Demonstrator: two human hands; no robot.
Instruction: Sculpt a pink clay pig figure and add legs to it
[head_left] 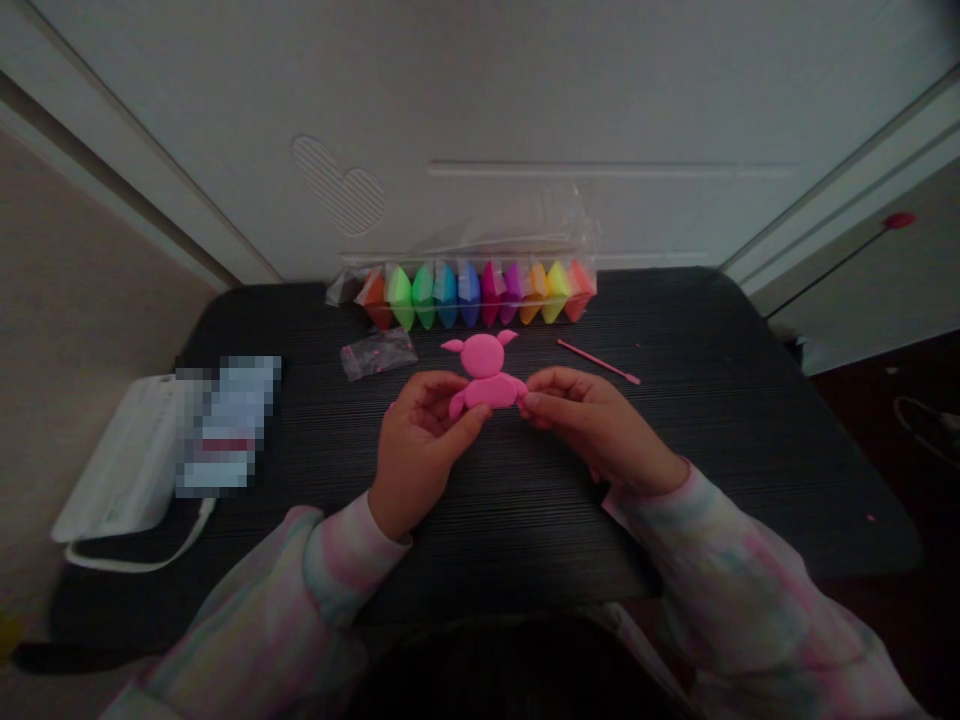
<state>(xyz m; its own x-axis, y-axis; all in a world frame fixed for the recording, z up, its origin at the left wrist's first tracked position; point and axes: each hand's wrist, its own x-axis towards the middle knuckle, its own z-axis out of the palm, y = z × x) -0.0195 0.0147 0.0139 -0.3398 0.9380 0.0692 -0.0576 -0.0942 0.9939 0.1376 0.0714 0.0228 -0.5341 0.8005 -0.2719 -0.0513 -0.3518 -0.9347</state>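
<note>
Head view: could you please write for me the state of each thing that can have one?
Pink figure: held up in both hands
Left hand: gripping the figure, thumb in front
Right hand: pinching the figure's arm
Coloured packs: lined up in a row, in clear wrapping
Small clear bag: lying on the table
Pink tool: lying down, not held
White device: lying down
White cable: curved
Pixelated thing: state cannot be told

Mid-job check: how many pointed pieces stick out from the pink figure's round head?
2: the left piece juts from the left side of the pink figure's head, the right piece from its upper right. Any behind the head would be hidden.
</note>
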